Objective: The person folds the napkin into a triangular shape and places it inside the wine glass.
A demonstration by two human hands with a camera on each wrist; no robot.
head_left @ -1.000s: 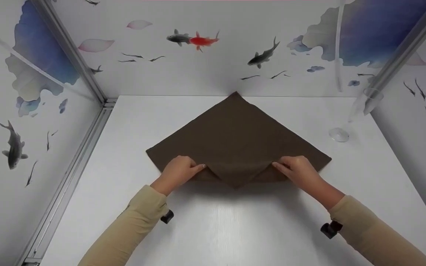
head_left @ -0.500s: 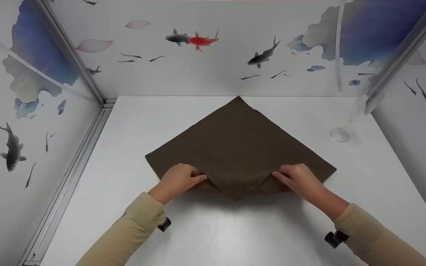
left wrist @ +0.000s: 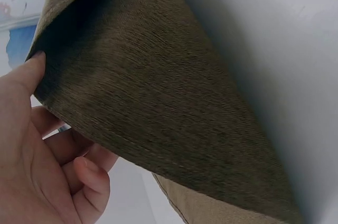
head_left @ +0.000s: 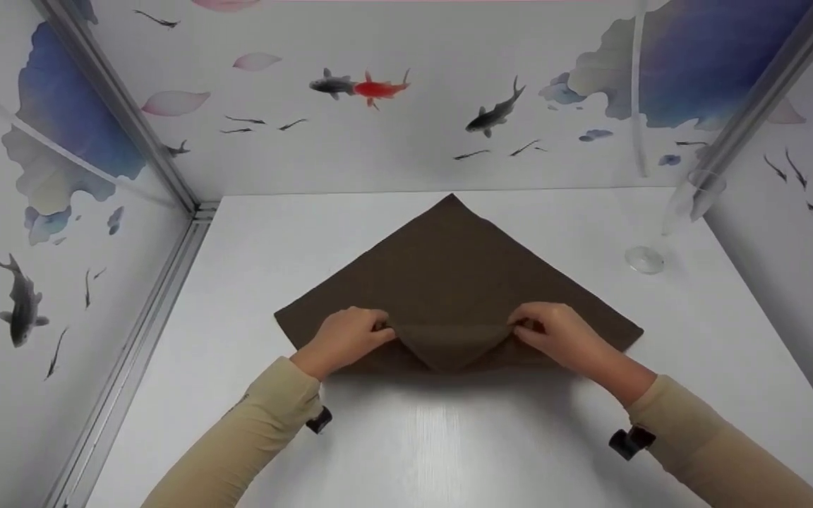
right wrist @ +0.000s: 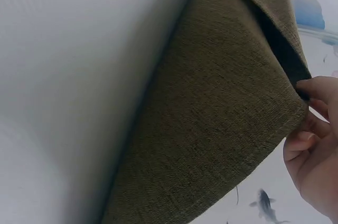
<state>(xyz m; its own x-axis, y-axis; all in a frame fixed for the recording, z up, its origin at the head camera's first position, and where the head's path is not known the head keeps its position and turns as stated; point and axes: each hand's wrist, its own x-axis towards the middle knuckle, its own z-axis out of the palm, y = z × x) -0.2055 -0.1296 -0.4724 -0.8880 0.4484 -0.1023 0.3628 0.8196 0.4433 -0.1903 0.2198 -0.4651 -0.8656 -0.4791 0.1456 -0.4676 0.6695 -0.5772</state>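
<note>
A brown cloth napkin [head_left: 449,268], folded into layers, lies on the white table in a diamond-like shape, its far corner toward the back wall. A flap [head_left: 449,346] hangs down in a point at the near side, between the hands. My left hand [head_left: 346,339] pinches the folded edge left of this flap. Thumb and forefinger of my right hand [head_left: 558,331] pinch the same edge on the right. Both wrist views show the near part of the napkin [left wrist: 158,86] bulging above the table, with a dark pocket under the fold beside each thumb.
A clear glass [head_left: 692,204] with a round foot [head_left: 644,259] stands at the back right of the white table [head_left: 435,451]. Printed walls rise at the back and both sides. A metal rail [head_left: 138,339] runs along the left edge.
The napkin has slid toward the person, its far corner drawing away from the back wall. In the last half second both hands have shifted slightly away, still pinching the edge. The head view has tilted slightly.
</note>
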